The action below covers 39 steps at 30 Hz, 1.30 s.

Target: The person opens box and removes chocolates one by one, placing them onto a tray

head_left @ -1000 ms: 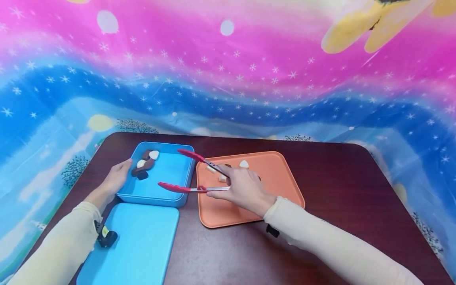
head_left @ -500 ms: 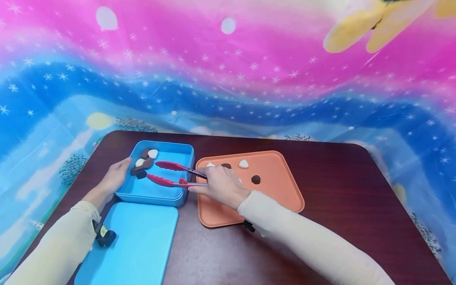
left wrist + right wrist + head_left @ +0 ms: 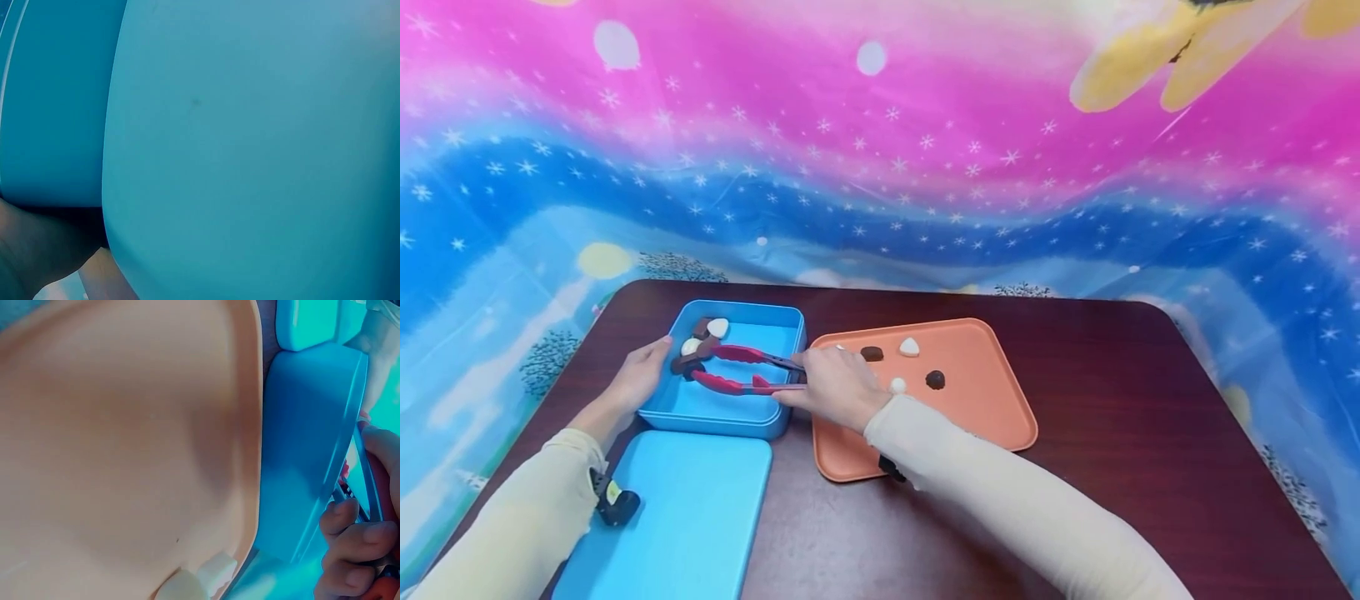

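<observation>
My right hand (image 3: 842,387) grips tongs (image 3: 741,354) with red scalloped heads and metal arms. Their heads reach into the blue box (image 3: 737,425), apart from each other, with the tips right at several brown and white chocolate-like pieces (image 3: 691,346) along its left side. Nothing shows between the heads. My left hand (image 3: 640,375) lies against the box's outer left wall, fingers extended up to the rim. In the right wrist view, curled fingers (image 3: 359,544) show on the tongs' handles. The left wrist view is mostly filled by the blue lid (image 3: 250,150), beside the box wall.
Right of the box lies an orange tray (image 3: 985,417) with a dark brown piece (image 3: 935,380), a white triangular piece (image 3: 909,347) and other pieces, partly behind my right hand. The blue lid lies in front of the box on the dark table (image 3: 1112,400). A patterned cloth (image 3: 880,167) hangs behind.
My right hand has moved left from over the tray, carrying the tongs deeper into the box, and the tong heads have come closer together. My left hand stays at the box.
</observation>
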{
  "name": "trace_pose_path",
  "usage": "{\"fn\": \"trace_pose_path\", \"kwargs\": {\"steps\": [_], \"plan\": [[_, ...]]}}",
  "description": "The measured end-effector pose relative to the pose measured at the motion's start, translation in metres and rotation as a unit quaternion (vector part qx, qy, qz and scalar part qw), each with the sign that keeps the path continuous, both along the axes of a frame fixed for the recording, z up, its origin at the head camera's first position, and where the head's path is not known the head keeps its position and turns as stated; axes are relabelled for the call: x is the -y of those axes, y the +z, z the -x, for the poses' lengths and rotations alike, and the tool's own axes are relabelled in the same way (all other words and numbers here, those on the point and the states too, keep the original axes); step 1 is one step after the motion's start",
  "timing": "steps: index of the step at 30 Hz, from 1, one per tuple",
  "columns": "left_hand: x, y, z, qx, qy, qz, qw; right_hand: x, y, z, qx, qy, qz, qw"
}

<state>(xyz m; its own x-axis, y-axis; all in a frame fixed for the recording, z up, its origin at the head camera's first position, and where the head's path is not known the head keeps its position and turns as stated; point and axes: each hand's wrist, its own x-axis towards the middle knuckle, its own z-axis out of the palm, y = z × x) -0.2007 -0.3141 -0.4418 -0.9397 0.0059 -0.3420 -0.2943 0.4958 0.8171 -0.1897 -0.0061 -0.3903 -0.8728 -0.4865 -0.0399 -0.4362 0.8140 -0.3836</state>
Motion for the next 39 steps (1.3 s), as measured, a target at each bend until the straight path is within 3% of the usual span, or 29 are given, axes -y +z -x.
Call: {"fn": "trace_pose_path", "kwargs": {"steps": [27,39], "plan": [[0.000,-0.001,-0.001,-0.004,-0.007,-0.002,1.0000,0.029,0.001,0.003,-0.020,0.009,-0.089,0.9958],[0.000,0.001,-0.002,-0.001,0.001,-0.001,1.0000,0.030,-0.003,0.001,-0.027,0.014,-0.084,0.9960]]}}
